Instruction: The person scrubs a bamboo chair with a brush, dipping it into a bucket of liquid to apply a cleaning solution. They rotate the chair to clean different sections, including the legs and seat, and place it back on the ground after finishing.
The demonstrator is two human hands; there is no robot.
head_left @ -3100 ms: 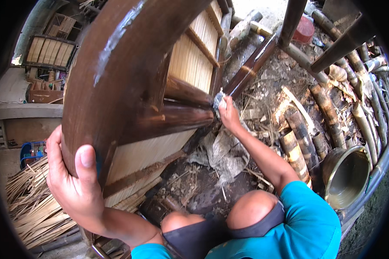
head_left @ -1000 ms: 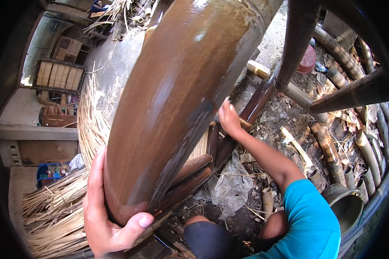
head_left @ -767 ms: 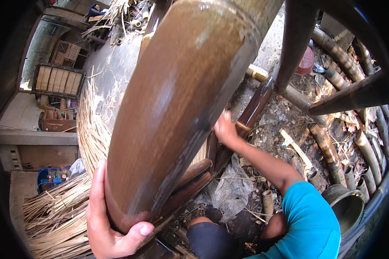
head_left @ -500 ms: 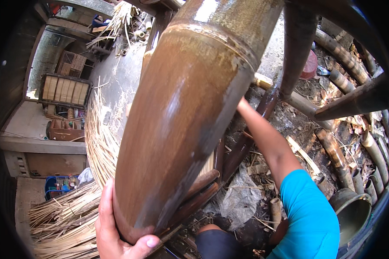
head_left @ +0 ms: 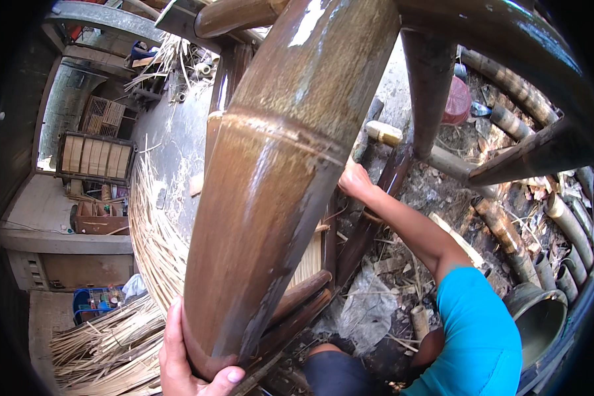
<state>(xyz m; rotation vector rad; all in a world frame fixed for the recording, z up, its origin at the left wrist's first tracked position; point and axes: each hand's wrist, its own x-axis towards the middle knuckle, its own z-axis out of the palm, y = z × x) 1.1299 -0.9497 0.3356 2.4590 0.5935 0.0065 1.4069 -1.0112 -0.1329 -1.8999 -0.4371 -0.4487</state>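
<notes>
A thick, wet-looking brown bamboo pole (head_left: 244, 224) slants across the middle, with a raised ring at its joint. My left hand (head_left: 188, 360) clasps its near lower end, thumb on one side and fingers on the other. My right hand (head_left: 355, 180) is closed at the pole's right side, by the joint. Whatever it holds is partly behind the pole, and I cannot make it out. Just beyond that hand is a short pale-ended piece (head_left: 384, 133), like a stub of bamboo or wood. Darker bamboo poles (head_left: 389, 178) run beneath and beside the thick one.
Bundles of split bamboo strips (head_left: 112, 343) lie to the left. Several cut bamboo lengths (head_left: 508, 237) and a dark bucket (head_left: 538, 317) stand at the right. A red basket (head_left: 457, 102) is farther back. Upright and slanting bamboo posts (head_left: 429, 86) cross the upper right.
The pole's joint now appears lower in view. My right hand, hidden behind the pole before, shows beside it now. My left hand keeps its hold on the near end.
</notes>
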